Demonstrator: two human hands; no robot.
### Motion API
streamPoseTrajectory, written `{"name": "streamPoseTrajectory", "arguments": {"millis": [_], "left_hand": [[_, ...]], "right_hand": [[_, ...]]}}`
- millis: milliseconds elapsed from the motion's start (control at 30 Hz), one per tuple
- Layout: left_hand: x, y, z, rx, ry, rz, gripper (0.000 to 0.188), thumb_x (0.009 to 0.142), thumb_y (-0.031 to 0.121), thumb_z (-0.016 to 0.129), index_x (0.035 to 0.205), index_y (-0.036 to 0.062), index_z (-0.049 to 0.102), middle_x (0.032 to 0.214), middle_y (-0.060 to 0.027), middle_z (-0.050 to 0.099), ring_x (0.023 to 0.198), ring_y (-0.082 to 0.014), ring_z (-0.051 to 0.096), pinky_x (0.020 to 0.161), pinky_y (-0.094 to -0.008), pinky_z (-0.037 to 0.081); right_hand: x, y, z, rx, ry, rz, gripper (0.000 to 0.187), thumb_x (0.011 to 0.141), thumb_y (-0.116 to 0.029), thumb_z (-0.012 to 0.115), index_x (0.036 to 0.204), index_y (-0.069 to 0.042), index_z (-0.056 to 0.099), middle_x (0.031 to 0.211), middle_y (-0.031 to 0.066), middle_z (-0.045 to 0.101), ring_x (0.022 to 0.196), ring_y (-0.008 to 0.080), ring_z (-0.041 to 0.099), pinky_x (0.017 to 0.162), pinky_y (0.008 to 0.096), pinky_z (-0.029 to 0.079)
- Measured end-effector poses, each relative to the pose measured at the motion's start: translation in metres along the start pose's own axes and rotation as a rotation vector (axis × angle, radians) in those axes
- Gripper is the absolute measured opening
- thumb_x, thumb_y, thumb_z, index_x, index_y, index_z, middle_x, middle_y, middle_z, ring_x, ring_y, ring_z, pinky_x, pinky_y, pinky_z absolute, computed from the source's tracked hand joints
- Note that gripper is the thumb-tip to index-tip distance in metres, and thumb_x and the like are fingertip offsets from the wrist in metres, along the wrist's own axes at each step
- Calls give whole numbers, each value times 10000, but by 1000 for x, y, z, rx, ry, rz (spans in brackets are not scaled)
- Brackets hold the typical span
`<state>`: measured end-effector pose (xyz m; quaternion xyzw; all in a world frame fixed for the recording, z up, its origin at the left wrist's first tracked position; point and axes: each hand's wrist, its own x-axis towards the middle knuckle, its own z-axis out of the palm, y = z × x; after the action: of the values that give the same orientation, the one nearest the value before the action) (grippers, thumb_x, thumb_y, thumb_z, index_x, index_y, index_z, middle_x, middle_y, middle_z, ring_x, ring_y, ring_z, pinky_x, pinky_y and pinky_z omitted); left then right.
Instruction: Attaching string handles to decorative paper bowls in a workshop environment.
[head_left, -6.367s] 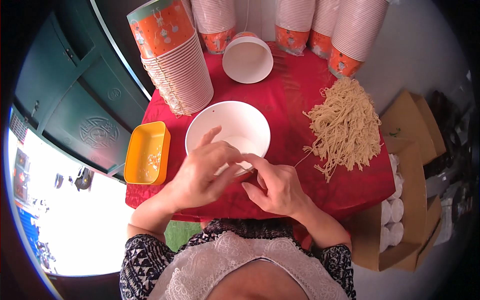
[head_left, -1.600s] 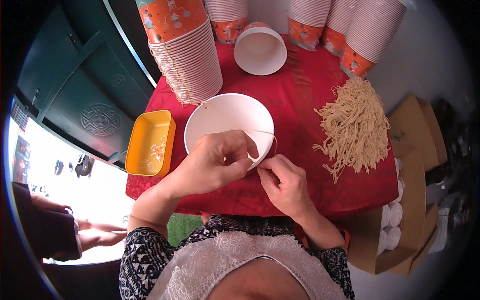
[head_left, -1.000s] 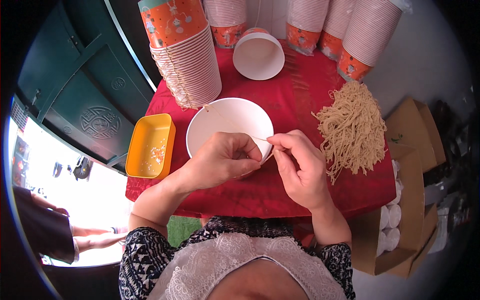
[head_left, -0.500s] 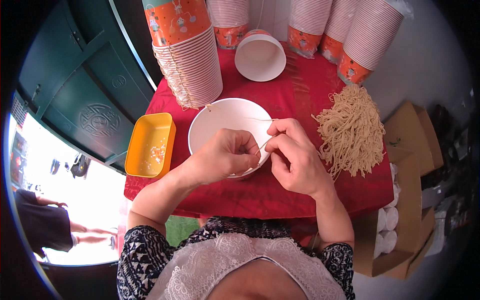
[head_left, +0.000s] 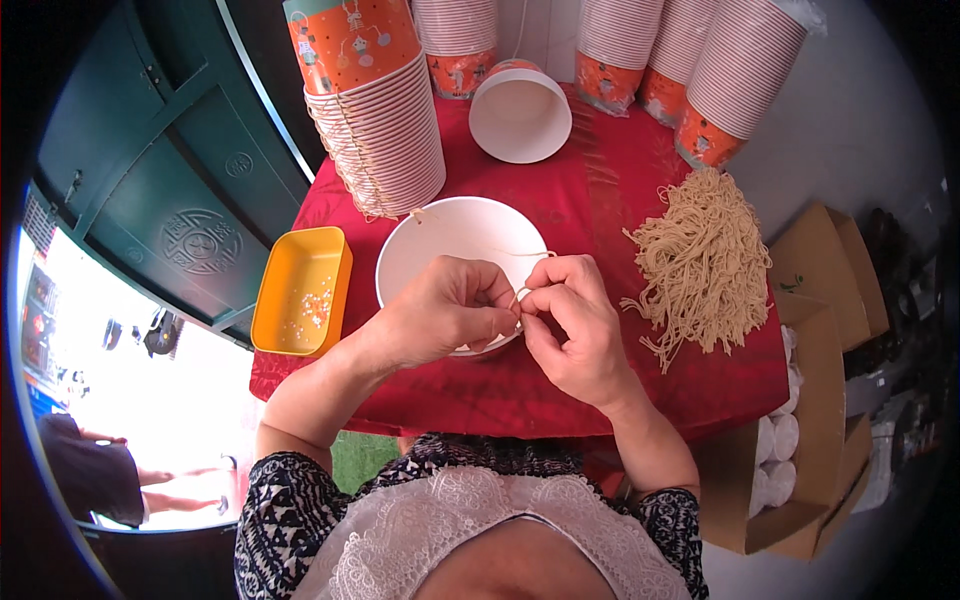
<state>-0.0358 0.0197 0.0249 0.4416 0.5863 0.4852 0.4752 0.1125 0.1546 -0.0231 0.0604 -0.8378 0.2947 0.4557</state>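
My left hand (head_left: pixel 455 312) and my right hand (head_left: pixel 575 325) meet over the near right rim of a white paper bucket (head_left: pixel 440 230). Both pinch a thin beige string (head_left: pixel 519 254), which loops out above my right fingers. Its part between the fingertips is mostly hidden. Right of my right hand lies a heap of the same beige strings (head_left: pixel 705 265). To the left of the bucket sits a yellow tray (head_left: pixel 265 290) with small white and orange beads (head_left: pixel 313 310) in it.
A tall stack of paper buckets (head_left: pixel 385 130) with strings down its side stands behind the tray. One bucket (head_left: pixel 520 115) lies tipped at the back, near more wrapped stacks (head_left: pixel 745 70). Cardboard boxes (head_left: pixel 820 390) stand at right; a person (head_left: pixel 95 470) is outside the green door (head_left: pixel 180 180).
My right hand has moved slightly left and closer to my left fingertips, bringing the string with it. The left hand is nearly still. Outside, the person has shifted a little.
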Motion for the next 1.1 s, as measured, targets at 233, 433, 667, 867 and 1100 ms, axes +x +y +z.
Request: {"name": "streamPoseTrajectory", "arguments": {"millis": [233,433,667,867,1100], "left_hand": [[0,0,3,65,60,28,91,857,-10,677,909,-31,605,788,-45,636,696,-93,602,610,-221,462],[4,-3,1,-33,39,7,89,862,-5,662,869,-22,576,782,-75,637,688,-111,607,612,-235,472],[2,-3,3,76,44,37,95,851,-33,670,885,-9,585,809,-49,636,717,-91,602,625,-217,467],[0,-8,6,147,70,118,98,860,26,703,843,11,607,756,6,614,691,-61,545,578,-245,442],[-7,-11,20,566,215,430,123,839,-11,689,874,7,573,768,-109,633,681,-225,631,628,-340,503]], "right_hand": [[-1,-8,-1,-44,27,15,259,668,126,700,851,-6,573,993,115,560,899,277,550,723,369,480],[-5,-17,-1,-61,45,-16,260,666,113,707,853,-14,581,1000,106,563,905,283,551,741,376,484],[-7,-15,-6,-96,6,-61,234,689,71,741,878,-19,637,1003,99,560,909,283,560,757,384,492],[-4,-3,-7,-212,4,8,132,749,15,725,866,-11,669,990,102,559,883,278,546,764,382,472],[-5,-3,-5,-195,-22,27,113,746,9,730,838,-6,668,919,86,551,849,262,535,740,380,463]]}}
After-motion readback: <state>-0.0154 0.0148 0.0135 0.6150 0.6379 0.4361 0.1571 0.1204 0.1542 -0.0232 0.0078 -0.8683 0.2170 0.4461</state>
